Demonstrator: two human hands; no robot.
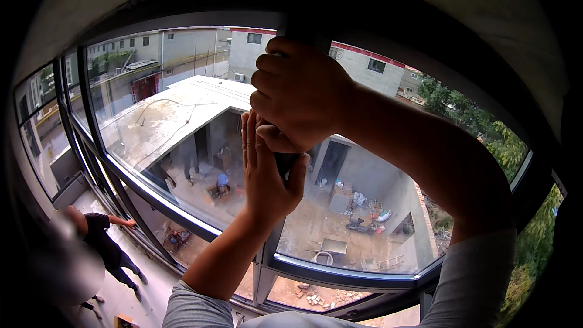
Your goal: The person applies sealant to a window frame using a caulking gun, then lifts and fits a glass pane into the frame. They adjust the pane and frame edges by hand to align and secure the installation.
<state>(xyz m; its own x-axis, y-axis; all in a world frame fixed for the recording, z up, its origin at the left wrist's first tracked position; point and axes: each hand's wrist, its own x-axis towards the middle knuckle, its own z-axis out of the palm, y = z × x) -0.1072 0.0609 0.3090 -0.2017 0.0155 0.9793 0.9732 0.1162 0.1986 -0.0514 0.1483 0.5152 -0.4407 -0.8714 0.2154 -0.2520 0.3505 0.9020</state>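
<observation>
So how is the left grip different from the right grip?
The left grip has mostly straight fingers pointing up; the right grip has curled fingers. The right grip is higher in the picture, the left grip lower. Both are bare and up at the dark window post.

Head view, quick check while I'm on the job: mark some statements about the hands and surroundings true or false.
1. The right hand is above the left hand. True.
2. Both hands are down at the window's bottom rail. False: they are up at the dark vertical post.
3. The right hand's fingers are curled. True.
4. The left hand is a clenched fist. False: its fingers point upward, extended.
5. Another person in dark clothes is at lower left. True.
</observation>
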